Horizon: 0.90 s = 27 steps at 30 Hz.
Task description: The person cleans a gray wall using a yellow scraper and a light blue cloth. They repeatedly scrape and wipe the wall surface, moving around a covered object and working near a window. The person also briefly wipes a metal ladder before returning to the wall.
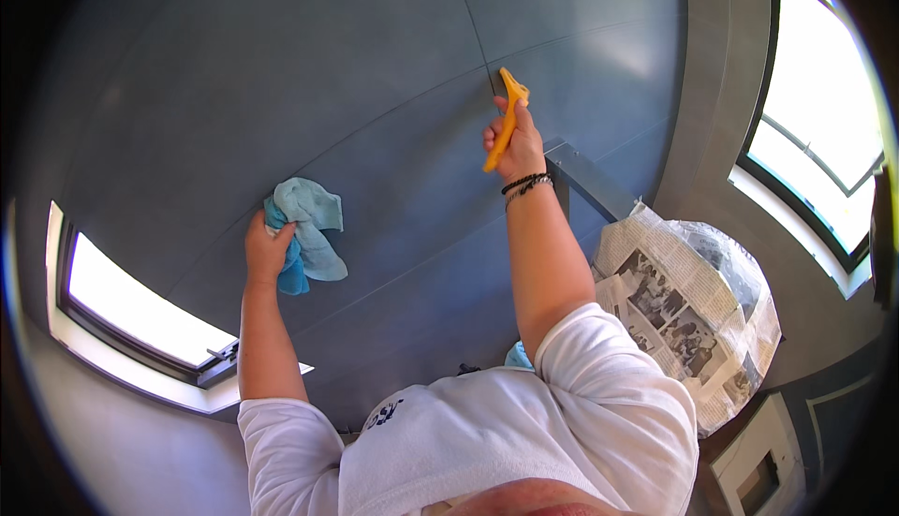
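Note:
Large grey tiles (393, 186) spread before me, with thin joints running between them. My right hand (523, 147) grips a yellow plastic-handled hand tool (507, 126), seemingly a grout scraper. Its upper end lies close to the crossing of two tile joints (487, 65); whether it touches the tile I cannot tell. A black bracelet and a chain circle the right wrist. Further left, my left hand (265, 245) clutches a bunched light-blue cloth (316, 224). A deeper blue fold or second cloth (293, 274) hangs under it. The cloth is against or just off the tiles.
A bulky newspaper-wrapped object (681, 319) stands beside my right arm, near a grey metal bar (590, 179). Bright windows lie at left (140, 298) and right (815, 108). A white panel with a cut-out (734, 460) is lower right. Some blue fabric (518, 354) shows behind my shirt.

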Each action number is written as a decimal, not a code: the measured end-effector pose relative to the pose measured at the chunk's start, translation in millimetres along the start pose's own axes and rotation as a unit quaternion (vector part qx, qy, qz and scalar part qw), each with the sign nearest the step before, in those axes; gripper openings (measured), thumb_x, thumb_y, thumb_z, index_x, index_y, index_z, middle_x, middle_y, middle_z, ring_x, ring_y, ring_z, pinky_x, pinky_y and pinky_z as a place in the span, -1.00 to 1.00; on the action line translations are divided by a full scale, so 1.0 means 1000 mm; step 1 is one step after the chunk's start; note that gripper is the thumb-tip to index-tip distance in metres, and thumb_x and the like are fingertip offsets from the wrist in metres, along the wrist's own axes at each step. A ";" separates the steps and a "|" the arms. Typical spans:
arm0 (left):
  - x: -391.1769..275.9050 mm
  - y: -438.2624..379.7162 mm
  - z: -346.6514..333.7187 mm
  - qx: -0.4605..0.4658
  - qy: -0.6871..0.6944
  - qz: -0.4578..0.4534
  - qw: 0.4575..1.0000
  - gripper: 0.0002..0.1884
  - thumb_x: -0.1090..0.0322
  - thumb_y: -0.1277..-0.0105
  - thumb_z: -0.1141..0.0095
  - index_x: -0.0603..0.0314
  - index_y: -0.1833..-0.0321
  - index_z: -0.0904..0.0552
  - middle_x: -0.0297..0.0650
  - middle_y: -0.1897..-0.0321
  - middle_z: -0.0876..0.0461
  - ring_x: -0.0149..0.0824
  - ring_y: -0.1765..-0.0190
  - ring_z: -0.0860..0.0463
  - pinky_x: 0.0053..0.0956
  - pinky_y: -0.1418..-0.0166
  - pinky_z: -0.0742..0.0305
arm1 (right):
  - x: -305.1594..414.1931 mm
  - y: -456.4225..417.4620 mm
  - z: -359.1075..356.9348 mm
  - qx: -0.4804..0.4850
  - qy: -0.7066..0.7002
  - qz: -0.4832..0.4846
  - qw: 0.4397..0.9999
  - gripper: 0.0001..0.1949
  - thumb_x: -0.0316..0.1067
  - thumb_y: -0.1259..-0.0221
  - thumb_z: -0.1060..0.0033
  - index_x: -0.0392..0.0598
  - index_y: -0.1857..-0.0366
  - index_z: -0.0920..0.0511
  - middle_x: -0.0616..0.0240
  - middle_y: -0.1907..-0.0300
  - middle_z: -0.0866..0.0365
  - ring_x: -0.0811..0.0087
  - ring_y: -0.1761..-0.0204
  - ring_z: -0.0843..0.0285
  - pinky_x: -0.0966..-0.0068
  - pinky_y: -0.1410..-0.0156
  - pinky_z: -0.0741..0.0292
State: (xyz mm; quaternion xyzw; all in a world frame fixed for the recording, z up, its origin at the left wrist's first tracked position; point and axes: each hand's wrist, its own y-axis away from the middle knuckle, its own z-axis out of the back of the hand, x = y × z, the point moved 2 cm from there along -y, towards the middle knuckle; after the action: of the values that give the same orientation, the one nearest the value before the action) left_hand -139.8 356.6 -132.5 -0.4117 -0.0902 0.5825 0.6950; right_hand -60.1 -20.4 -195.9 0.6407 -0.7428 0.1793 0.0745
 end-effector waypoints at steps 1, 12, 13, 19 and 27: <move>0.004 -0.001 -0.003 -0.007 -0.011 -0.004 1.000 -0.64 0.27 0.07 -0.20 0.32 0.23 -0.48 0.01 0.31 -0.54 0.00 0.20 -0.53 -0.28 0.13 -0.40 | 0.001 -0.003 0.005 -0.046 0.015 0.007 0.999 -0.67 -0.05 -0.26 0.21 0.01 0.02 -0.28 0.30 0.62 -0.29 0.36 0.69 -0.29 0.47 0.66 -0.25; 0.012 0.002 -0.014 -0.043 0.004 -0.048 0.998 -0.63 0.31 0.09 -0.19 0.31 0.21 -0.46 -0.01 0.31 -0.51 0.01 0.21 -0.51 -0.27 0.14 -0.38 | 0.009 -0.004 -0.014 -0.108 0.225 0.182 0.951 -0.61 -0.33 -0.27 0.27 0.14 -0.19 -0.16 0.33 0.57 -0.31 0.53 0.76 -0.26 0.58 0.70 -0.26; 0.013 0.002 -0.015 -0.048 -0.009 -0.058 0.997 -0.64 0.31 0.09 -0.19 0.31 0.21 -0.46 -0.02 0.32 -0.51 0.01 0.21 -0.51 -0.28 0.14 -0.38 | 0.012 -0.006 -0.018 -0.117 0.228 0.187 0.948 -0.62 -0.34 -0.27 0.28 0.13 -0.18 -0.17 0.33 0.58 -0.30 0.54 0.76 -0.25 0.58 0.70 -0.25; 0.013 0.003 -0.016 -0.048 0.006 -0.057 0.997 -0.62 0.33 0.11 -0.19 0.30 0.20 -0.46 -0.02 0.33 -0.50 0.01 0.22 -0.50 -0.28 0.15 -0.38 | 0.008 -0.008 -0.022 -0.179 0.276 0.171 0.929 -0.65 -0.39 -0.24 0.27 0.11 -0.12 -0.25 0.37 0.60 -0.28 0.56 0.76 -0.22 0.59 0.71 -0.22; 0.020 0.002 -0.020 -0.049 0.006 -0.059 0.997 -0.62 0.34 0.13 -0.19 0.31 0.21 -0.46 -0.02 0.33 -0.49 0.03 0.22 -0.49 -0.26 0.13 -0.37 | 0.006 -0.012 -0.024 -0.168 0.257 0.181 0.934 -0.66 -0.41 -0.23 0.30 0.15 -0.09 -0.26 0.38 0.62 -0.24 0.57 0.79 -0.20 0.61 0.75 -0.18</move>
State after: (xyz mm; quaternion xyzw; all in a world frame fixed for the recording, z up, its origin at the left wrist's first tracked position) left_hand -123.5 364.6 -153.9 -0.4430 -0.1388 0.5329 0.7075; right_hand -52.5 -18.7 -169.8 0.4052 -0.8214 0.2205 0.3355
